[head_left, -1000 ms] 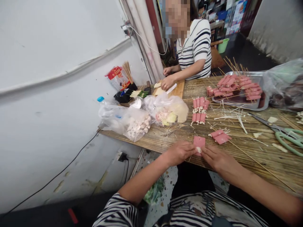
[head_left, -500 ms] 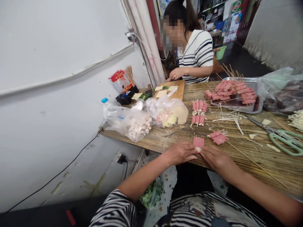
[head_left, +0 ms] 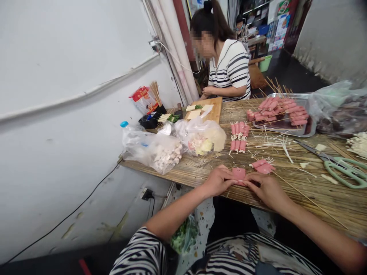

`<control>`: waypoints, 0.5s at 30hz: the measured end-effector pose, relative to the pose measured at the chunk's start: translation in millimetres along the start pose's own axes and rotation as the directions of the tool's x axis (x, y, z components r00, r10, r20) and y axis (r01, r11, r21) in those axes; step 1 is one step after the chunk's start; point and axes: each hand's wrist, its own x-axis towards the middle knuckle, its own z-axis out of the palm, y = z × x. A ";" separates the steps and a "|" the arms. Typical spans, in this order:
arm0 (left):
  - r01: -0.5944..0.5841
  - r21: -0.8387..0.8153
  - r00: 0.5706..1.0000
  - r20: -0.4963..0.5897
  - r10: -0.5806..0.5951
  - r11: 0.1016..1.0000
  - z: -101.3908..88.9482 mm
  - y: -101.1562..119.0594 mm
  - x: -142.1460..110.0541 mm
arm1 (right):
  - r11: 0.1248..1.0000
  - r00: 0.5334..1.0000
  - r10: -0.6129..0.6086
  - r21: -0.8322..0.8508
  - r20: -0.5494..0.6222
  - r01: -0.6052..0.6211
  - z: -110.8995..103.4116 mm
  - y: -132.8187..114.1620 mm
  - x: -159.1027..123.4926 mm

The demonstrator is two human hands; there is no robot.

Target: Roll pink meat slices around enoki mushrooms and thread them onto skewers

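At the table's near edge lies a thin pink meat slice [head_left: 239, 173], its near end folded over. My left hand [head_left: 218, 181] pinches the left side of that fold with thumb and fingers. My right hand [head_left: 265, 190] pinches its right side. Whatever lies inside the fold is mostly hidden. Just to the right is a skewer with pink meat rolls [head_left: 262, 167], its stick pointing toward me. Beyond my hands, finished pink rolls with enoki ends [head_left: 240, 136] lie in two rows.
A metal tray [head_left: 308, 131] holds many skewered rolls. Green-handled scissors [head_left: 344, 170] and loose enoki strands [head_left: 282, 143] lie on the right. Plastic bags of food [head_left: 166, 152] stand on the left. Across the table, a person in a striped top [head_left: 232, 68] sits by a cutting board [head_left: 216, 110].
The near end of the meat slice has been folded over the white enoki that showed before. Both hands stay at the slice's sides. The co-worker's hands have drawn back from the cutting board.
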 end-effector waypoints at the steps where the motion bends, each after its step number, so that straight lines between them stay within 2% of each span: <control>1: 0.031 0.009 1.000 0.006 -0.031 0.999 -0.2 1.1 1.0 | 1.000 1.000 0.015 0.001 0.023 -0.015 -1.6 0.1 1.6; 7: 0.174 -0.018 0.985 -0.011 -0.174 0.985 2.9 1.6 3.6 | 0.999 0.995 -0.034 -0.038 0.095 0.038 -6.6 2.1 3.2; 11: 0.179 -0.024 0.984 -0.009 -0.180 0.983 4.9 -1.2 4.5 | 0.963 0.980 -0.197 -0.188 -0.008 0.192 -3.5 0.9 -4.6; 13: 0.165 -0.041 0.986 -0.013 -0.165 0.986 5.7 -2.8 4.7 | 0.919 0.951 -0.302 -0.286 -0.070 0.271 0.1 -1.2 -7.4; 15: 0.152 -0.050 0.988 -0.020 -0.153 0.987 6.0 -4.2 4.9 | 0.883 0.926 -0.371 -0.338 -0.076 0.326 3.9 -3.1 -7.3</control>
